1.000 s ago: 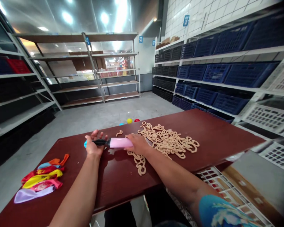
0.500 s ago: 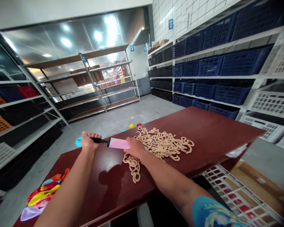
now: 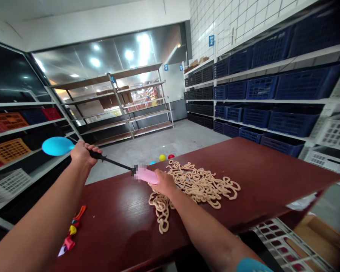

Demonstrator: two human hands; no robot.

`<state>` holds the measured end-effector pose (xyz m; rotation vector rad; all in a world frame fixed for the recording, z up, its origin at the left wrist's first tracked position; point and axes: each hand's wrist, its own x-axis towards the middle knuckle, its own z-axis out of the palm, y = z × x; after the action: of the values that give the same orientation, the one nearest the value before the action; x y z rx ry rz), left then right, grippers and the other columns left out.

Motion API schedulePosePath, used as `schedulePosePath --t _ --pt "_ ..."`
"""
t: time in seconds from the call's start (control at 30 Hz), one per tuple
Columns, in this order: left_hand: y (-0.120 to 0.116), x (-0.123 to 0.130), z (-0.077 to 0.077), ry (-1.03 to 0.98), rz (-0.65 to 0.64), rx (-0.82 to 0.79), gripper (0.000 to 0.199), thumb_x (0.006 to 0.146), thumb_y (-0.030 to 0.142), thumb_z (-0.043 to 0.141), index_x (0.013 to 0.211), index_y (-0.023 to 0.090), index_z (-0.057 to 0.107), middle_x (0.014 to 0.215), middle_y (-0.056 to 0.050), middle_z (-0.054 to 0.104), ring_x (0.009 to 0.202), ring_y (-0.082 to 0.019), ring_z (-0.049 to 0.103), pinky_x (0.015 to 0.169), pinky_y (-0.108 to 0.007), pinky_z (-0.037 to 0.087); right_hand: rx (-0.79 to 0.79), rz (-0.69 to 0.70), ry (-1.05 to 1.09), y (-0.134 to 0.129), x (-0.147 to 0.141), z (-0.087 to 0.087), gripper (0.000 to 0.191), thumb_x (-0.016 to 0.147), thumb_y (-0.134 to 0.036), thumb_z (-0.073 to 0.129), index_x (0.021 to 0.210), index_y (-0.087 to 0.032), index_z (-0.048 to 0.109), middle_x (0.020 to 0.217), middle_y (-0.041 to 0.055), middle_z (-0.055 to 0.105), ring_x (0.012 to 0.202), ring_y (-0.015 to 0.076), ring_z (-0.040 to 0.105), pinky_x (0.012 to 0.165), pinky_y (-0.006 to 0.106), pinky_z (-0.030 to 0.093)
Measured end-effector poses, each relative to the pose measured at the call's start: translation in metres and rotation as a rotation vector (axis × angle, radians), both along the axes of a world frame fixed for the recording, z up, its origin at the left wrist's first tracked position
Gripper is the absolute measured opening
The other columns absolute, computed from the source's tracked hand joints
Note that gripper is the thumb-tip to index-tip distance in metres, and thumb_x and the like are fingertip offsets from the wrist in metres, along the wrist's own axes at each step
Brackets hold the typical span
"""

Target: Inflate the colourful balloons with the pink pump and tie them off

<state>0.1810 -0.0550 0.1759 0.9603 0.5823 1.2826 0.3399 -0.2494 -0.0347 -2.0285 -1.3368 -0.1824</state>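
A hand pump (image 3: 147, 175) with a pink barrel and a black rod is stretched out above the table. My left hand (image 3: 83, 153) is closed around its black handle, and the neck of a partly filled blue balloon (image 3: 56, 146) ends at that same hand. Around the pink barrel my right hand (image 3: 164, 182) is wrapped, over the near edge of a pile of beige, curled, rope-like pieces (image 3: 204, 185). Several limp balloons (image 3: 69, 241) in red, yellow, pink and lilac lie on the table, partly hidden by my left forearm.
The dark red table (image 3: 243, 166) reaches far to the right. Small yellow (image 3: 162, 157) and red balls (image 3: 171, 156) show beyond its far edge. Shelves with blue crates (image 3: 253, 117) line the right wall. A white crate (image 3: 289, 241) stands low at the right.
My left hand has moved up and left, drawing the pump's rod out of the barrel. The blue balloon now shows larger beside it. The right hand stays on the barrel; the view has shifted.
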Motion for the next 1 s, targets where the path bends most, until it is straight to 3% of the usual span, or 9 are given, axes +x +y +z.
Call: schedulePosePath --t 0.1,0.27,0.43,0.57,0.7,1.0 --pt "0.002 0.002 -0.007 0.048 -0.005 -0.024 0.034 0.086 0.031 0.033 0.058 0.019 0.018 0.041 0.005 0.023 0.034 -0.007 0.028 0.039 -0.022 0.029 -0.045 0.002 0.006 0.001 0.002 -0.005 0.046 0.061 -0.044 0.064 0.097 -0.020 0.047 0.090 0.0061 0.061 0.080 0.0214 0.059 0.065 0.031 0.042" --pt "-0.008 0.021 -0.043 0.028 -0.019 -0.118 0.033 0.083 0.031 0.037 0.057 0.020 0.019 0.041 0.006 0.023 0.033 -0.008 0.028 0.037 -0.023 0.029 -0.079 -0.015 0.027 0.001 0.005 -0.012 0.044 0.060 -0.044 0.063 0.095 -0.021 0.047 0.087 0.0054 0.062 0.076 0.0220 0.059 0.061 0.031 0.040" --pt "-0.038 0.051 -0.075 0.003 -0.099 -0.165 0.034 0.080 0.034 0.040 0.055 0.021 0.021 0.041 0.006 0.025 0.032 -0.009 0.030 0.035 -0.024 0.031 -0.077 -0.032 0.027 0.001 0.001 -0.008 0.039 0.064 -0.041 0.060 0.094 -0.020 0.049 0.085 0.0070 0.063 0.075 0.0226 0.059 0.059 0.030 0.038" --pt "-0.064 0.066 -0.085 -0.006 -0.144 -0.151 0.035 0.080 0.035 0.040 0.055 0.021 0.022 0.041 0.006 0.025 0.032 -0.009 0.030 0.034 -0.024 0.031 -0.102 -0.056 0.036 -0.004 -0.003 -0.001 0.038 0.066 -0.043 0.058 0.095 -0.021 0.048 0.084 0.0066 0.063 0.074 0.0215 0.060 0.059 0.029 0.037" --pt "-0.064 0.060 -0.071 -0.013 -0.150 -0.146 0.035 0.079 0.036 0.042 0.055 0.021 0.021 0.040 0.006 0.025 0.031 -0.009 0.030 0.034 -0.024 0.030 -0.089 -0.054 0.030 -0.006 -0.006 0.005 0.040 0.068 -0.047 0.057 0.098 -0.021 0.048 0.086 0.0058 0.063 0.076 0.0209 0.060 0.061 0.029 0.038" --pt "-0.017 0.004 0.009 0.005 0.001 -0.040 0.030 0.075 0.028 0.043 0.056 0.021 0.021 0.042 0.006 0.026 0.032 -0.008 0.031 0.034 -0.023 0.031 -0.003 -0.006 0.041 0.000 -0.006 0.004 0.039 0.066 -0.040 0.059 0.098 -0.021 0.051 0.084 0.0064 0.063 0.076 0.0222 0.060 0.061 0.030 0.040"
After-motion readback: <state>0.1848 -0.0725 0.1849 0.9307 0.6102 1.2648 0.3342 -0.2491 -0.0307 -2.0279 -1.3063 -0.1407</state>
